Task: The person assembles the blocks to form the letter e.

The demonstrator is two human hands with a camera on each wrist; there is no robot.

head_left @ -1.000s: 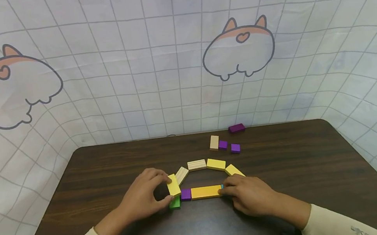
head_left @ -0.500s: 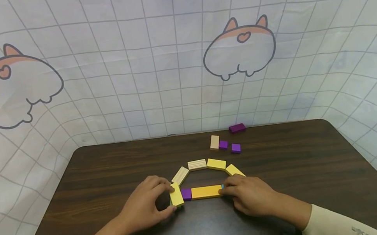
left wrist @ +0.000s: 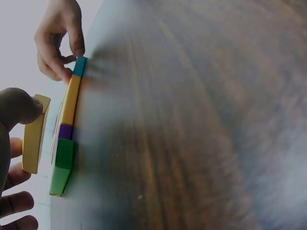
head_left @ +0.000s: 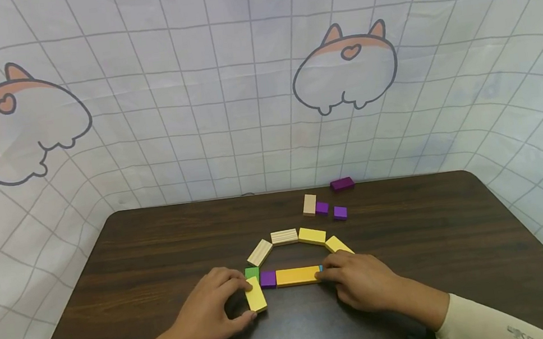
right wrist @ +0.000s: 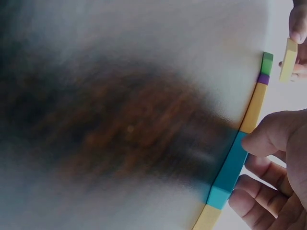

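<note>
Your L grip (head_left: 209,307) pinches a yellow block (head_left: 255,296), thumb on the side toward you, fingers on the far side; both wrist views show it lifted off the tabletop (head_left: 410,220). Block's at that grip's R, long axis approx. near-to-far, slightly skewed. Key relation: the green block (head_left: 251,272) sits below & a bit beyond the held piece, apart from it; L grip's the nearer one. L hand comes in from near L, thumb & index arched. Your R grip (head_left: 361,280) pinches the blue block (right wrist: 230,163), back of hand up. Btwn grips: orange block (head_left: 297,276), then purple block (head_left: 267,279) touching the green one. Beyond both grips: an arc of blocks (head_left: 284,237); farther still, a pale block (head_left: 309,205), two purple cubes (head_left: 340,213) & a dark-purple bar (head_left: 342,184).
</note>
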